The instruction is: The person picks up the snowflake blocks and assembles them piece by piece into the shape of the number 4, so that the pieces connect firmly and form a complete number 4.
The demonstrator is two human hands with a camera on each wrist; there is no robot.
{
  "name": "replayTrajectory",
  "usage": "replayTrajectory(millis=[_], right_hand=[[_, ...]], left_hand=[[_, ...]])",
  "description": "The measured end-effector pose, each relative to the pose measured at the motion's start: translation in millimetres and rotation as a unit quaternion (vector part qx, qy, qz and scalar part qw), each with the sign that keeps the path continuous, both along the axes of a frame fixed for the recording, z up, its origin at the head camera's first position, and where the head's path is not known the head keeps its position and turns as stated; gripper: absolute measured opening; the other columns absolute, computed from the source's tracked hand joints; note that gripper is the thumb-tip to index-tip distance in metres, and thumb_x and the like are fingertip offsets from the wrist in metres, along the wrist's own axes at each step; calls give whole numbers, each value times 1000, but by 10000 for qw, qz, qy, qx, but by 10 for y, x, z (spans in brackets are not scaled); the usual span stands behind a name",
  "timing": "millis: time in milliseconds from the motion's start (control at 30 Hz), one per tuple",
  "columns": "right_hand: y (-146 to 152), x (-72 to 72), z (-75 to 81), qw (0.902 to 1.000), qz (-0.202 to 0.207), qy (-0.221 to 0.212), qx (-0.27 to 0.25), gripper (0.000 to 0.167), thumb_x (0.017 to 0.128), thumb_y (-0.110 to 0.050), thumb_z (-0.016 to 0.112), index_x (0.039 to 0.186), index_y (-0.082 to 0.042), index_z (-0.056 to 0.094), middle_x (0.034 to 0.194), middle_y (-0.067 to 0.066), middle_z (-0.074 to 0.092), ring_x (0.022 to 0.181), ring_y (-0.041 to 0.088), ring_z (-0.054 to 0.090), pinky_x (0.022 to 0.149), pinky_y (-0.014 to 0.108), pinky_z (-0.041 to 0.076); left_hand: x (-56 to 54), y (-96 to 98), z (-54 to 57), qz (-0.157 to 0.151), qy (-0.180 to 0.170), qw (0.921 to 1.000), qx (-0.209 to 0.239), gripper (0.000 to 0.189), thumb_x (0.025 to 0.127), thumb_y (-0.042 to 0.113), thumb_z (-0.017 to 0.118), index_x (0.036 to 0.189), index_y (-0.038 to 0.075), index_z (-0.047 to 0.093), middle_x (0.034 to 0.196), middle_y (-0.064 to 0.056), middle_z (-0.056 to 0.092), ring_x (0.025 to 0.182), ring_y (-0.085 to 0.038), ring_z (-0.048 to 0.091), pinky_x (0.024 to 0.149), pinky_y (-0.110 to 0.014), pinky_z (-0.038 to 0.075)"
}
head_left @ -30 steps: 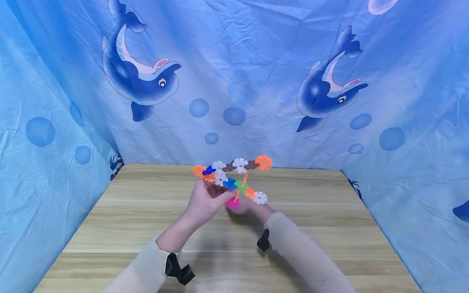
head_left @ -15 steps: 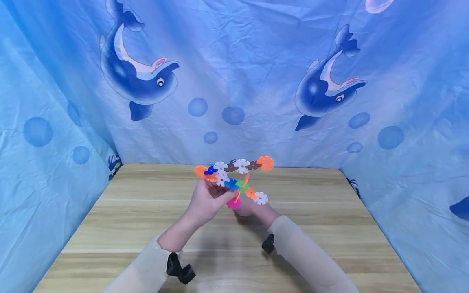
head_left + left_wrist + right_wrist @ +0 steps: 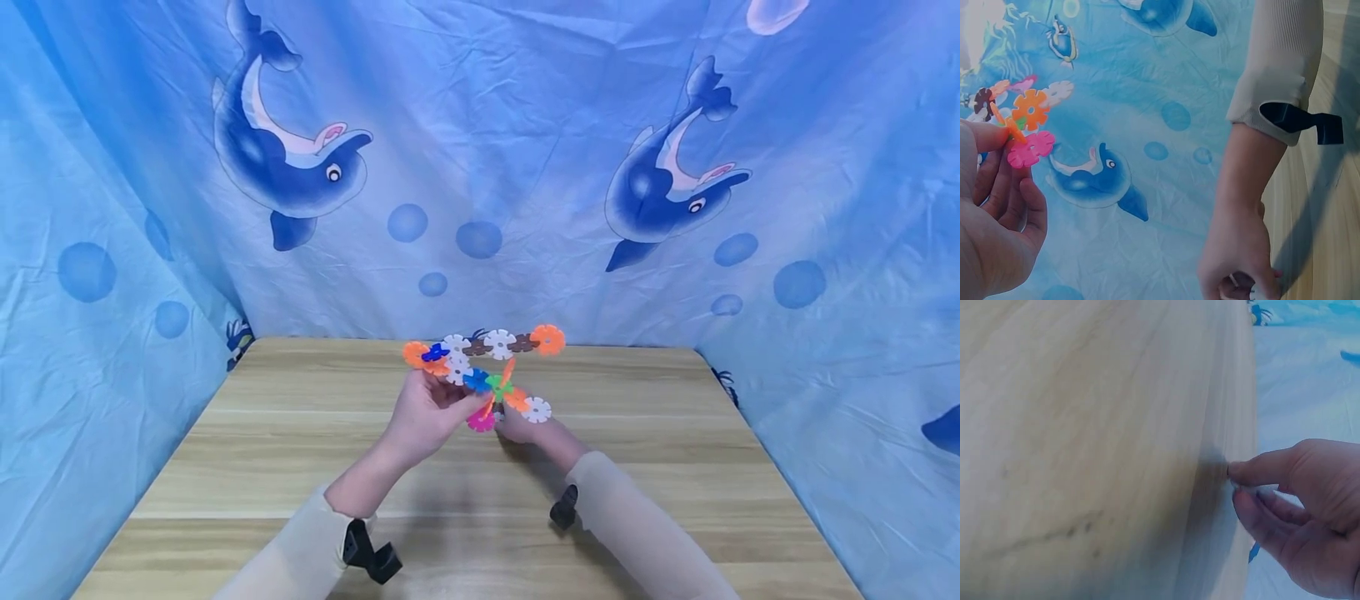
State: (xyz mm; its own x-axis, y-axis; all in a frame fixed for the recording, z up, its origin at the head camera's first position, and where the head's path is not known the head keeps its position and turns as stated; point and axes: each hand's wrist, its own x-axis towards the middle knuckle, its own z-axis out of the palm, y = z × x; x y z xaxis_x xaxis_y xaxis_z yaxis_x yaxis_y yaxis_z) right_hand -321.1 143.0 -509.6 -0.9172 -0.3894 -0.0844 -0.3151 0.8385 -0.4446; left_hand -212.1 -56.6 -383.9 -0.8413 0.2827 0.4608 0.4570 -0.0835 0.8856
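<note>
In the head view my left hand (image 3: 420,421) grips a figure of interlocking plastic snowflake discs (image 3: 498,343) above the table. White, brown, orange, blue, green and pink discs are joined in it, with a pink disc (image 3: 1030,150) by the fingertips in the left wrist view. Partly behind the figure is my right hand (image 3: 528,427). Its thumb and fingers pinch a small whitish disc (image 3: 1256,292), mostly hidden by the hand. Seen from the right wrist, the right hand (image 3: 1310,512) is near the table edge with its fingertips together.
The wood-grain table (image 3: 285,467) extends beneath both hands. Blue cloth (image 3: 480,150) printed with dolphins hangs at its back and sides. A black camera mount (image 3: 371,554) is on the left sleeve and another mount (image 3: 564,507) on the right.
My right hand has drifted right, away from my left hand. The left hand and disc figure have shifted slightly right. More shows in the gap between the pink disc and the right hand.
</note>
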Motion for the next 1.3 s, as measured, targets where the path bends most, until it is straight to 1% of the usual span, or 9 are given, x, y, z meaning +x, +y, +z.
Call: replayTrajectory(millis=[100,200,300,400,600,733,933,1067,1300], right_hand=[[119,1,1,9994,-189,121,-254,32,101,-20,69,130,-8,67,121,9,73,105,22,67,100,43,60],[233,-7,98,9942,2,460,-973,16,94,-12,74,110,-9,73,98,5,73,86,18,66,82,36,60],[332,-13,282,9857,149,770,-1492,21,88,-7,79,109,-7,76,95,5,74,84,16,66,78,32,59],[413,7,516,9789,170,794,-1878,22,91,-4,77,113,-4,78,97,9,76,83,16,67,76,30,60],[556,107,957,9602,-1,1178,-2532,11,98,-6,73,105,1,77,87,15,77,69,15,67,61,26,57],[598,228,1216,9501,-158,1311,-2826,7,97,-8,76,99,-2,76,85,14,77,69,15,70,60,26,59],[590,394,1446,9389,-187,1252,-3200,24,95,-5,78,119,-2,76,100,16,80,82,22,78,71,28,66],[564,511,1549,9306,-186,1285,-3423,27,94,-3,77,121,-1,75,105,18,80,88,26,80,77,28,67],[518,736,1714,8983,96,1354,-4179,24,92,6,75,116,6,75,103,19,77,85,27,79,80,33,68]], left_hand=[[-4,-7,0,-7,-39,10000,5,33,93,-3,75,124,-4,64,119,-29,73,102,-7,77,92,-28,65],[-13,-17,-5,12,-66,10000,23,31,93,-2,76,122,-4,65,116,-26,75,99,-8,78,91,-29,65],[-29,-26,-13,29,-69,10000,57,29,93,-2,76,120,-3,66,111,-18,78,97,-9,78,89,-29,65],[-46,-28,-21,38,-43,10000,65,26,93,-3,76,117,-3,67,106,-12,79,93,-10,78,86,-30,66],[-69,-16,-28,49,1,10000,3,24,93,-3,76,116,-3,67,107,-24,77,92,-9,78,85,-30,66],[-84,-11,-29,76,-29,10000,-32,23,93,-2,76,115,-3,67,109,-30,75,91,-9,78,85,-29,66],[-101,-2,-29,175,-71,9997,-138,20,93,-1,76,112,-3,68,106,-27,76,88,-9,77,82,-28,66],[-115,5,-36,157,-67,9998,-113,21,93,-2,76,112,-6,68,106,-27,76,88,-9,77,82,-28,66],[-132,21,-47,118,-119,9999,-28,20,94,0,77,112,-4,70,107,-27,77,88,-10,78,82,-29,66]])
